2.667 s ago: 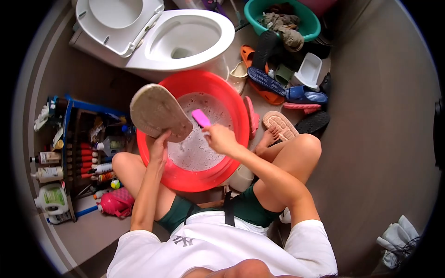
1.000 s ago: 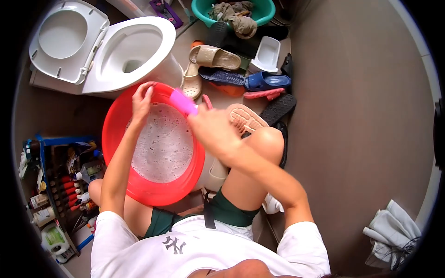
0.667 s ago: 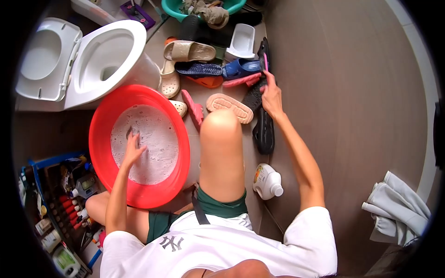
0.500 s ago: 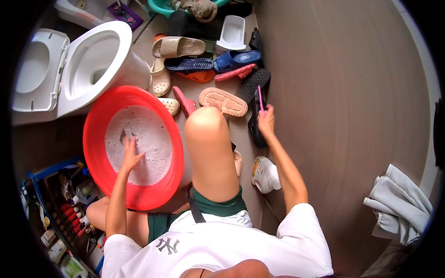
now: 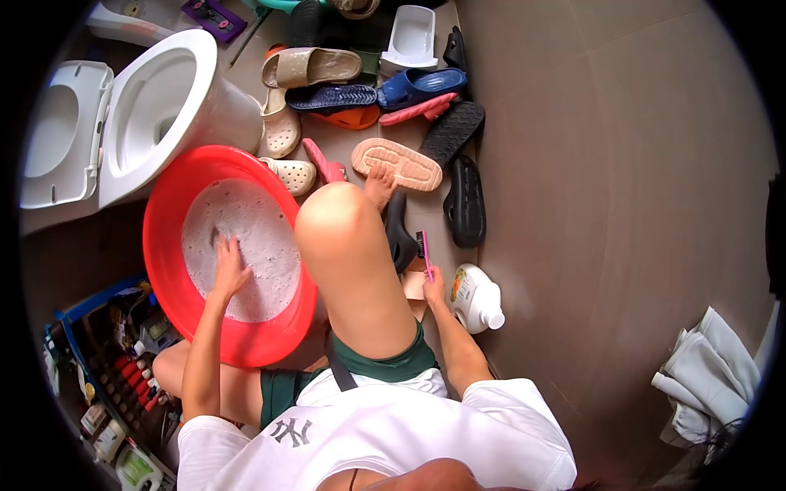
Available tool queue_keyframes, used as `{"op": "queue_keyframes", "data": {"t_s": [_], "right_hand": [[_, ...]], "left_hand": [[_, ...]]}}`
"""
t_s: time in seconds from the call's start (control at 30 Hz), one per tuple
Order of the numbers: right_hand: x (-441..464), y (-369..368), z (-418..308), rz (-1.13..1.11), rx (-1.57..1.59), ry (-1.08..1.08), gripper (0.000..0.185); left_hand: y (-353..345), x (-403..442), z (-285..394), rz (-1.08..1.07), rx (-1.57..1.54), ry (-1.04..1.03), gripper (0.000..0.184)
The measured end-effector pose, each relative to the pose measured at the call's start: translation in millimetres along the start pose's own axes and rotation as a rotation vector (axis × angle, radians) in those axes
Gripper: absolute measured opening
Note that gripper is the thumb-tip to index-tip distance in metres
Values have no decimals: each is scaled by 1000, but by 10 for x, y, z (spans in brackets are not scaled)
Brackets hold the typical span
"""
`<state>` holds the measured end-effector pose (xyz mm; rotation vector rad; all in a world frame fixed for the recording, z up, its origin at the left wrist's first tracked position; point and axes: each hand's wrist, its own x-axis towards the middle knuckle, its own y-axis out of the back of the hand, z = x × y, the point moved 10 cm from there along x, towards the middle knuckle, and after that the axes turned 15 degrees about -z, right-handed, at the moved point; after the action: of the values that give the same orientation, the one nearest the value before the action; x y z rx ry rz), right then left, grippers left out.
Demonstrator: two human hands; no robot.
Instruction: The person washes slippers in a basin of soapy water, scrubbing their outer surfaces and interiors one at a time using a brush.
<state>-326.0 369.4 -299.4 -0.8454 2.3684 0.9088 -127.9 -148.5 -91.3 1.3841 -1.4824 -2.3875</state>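
My left hand [image 5: 230, 268] reaches into a red basin [image 5: 174, 319] of sudsy water [image 5: 266, 245]. Its fingers are stretched out at the surface, beside a small dark shape whose kind I cannot make out. My right hand [image 5: 435, 287] is closed round the handle of a pink brush [image 5: 427, 254] with black bristles, held upright just right of my knee. Close to the bristles is a black slipper [image 5: 399, 237], partly behind my leg. A white bottle [image 5: 476, 299] stands right of this hand. A bare foot [image 5: 379, 185] is by an upturned peach slipper [image 5: 407, 166].
Against the wall lie black slippers [image 5: 466, 202]. Several more shoes, among them cream clogs [image 5: 281, 128] and a blue slipper [image 5: 423, 86], cover the floor ahead. A toilet [image 5: 192, 106] stands at left. A crate of bottles [image 5: 106, 327] is at lower left, pale cloth [image 5: 704, 368] at lower right.
My right hand has come back from the black slipper by the wall, toward my knee, bringing the brush. My left hand stays in the suds. A bare foot and a black slipper now show beyond my knee.
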Motion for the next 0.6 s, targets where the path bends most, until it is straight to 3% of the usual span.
{"op": "queue_keyframes", "data": {"t_s": [0.07, 0.17, 0.27, 0.4, 0.5, 0.6], "right_hand": [[48, -199, 202, -141, 143, -187, 21], [23, -148, 54, -94, -119, -19, 28], [-132, 31, 114, -51, -145, -141, 32], [-302, 658, -695, 94, -171, 80, 23], [-229, 1139, -1431, 113, 30, 161, 14], [-276, 1664, -2544, 157, 39, 228, 14]], "left_hand": [[10, -17, 12, -4, 0, 12, 84], [43, -25, 33, -16, -5, 36, 83], [24, -23, 7, -1, 3, 32, 82], [16, -41, 1, 31, 2, 26, 82], [-27, -40, -51, 51, -27, 24, 83], [-97, -93, -94, 42, -69, 31, 83]]}}
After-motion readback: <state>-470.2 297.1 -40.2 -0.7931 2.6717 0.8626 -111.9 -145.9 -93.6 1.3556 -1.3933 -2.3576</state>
